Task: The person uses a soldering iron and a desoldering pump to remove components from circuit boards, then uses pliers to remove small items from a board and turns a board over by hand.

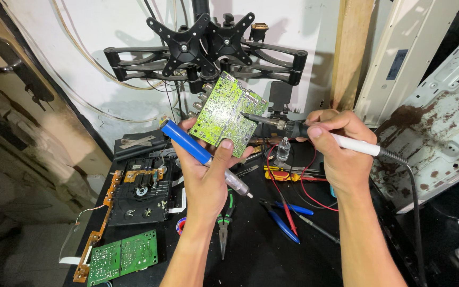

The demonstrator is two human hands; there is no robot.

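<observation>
Both hands raised — left [205, 170], right [336, 146] — fingers clenched.

Two bare hands, left [204, 170] and right [336, 146]. Two green printed circuit boards, one held up [228, 112], one lying flat [123, 258]. One white-handled soldering iron [314, 134]. One blue-barrelled desoldering pump [197, 151]. Two pairs of pliers: green-handled [225, 220], blue-handled [282, 218].

- A white wall [304, 32] is standing behind the black bench [256, 255], with thin cables [81, 48] hanging across it.
- A black twin monitor mount [205, 45] is spreading its arms against that wall.
- A wooden plank [350, 48] is leaning upright (beside pale panels).
- A rusty white metal sheet [442, 117] is leaning at the right.
</observation>
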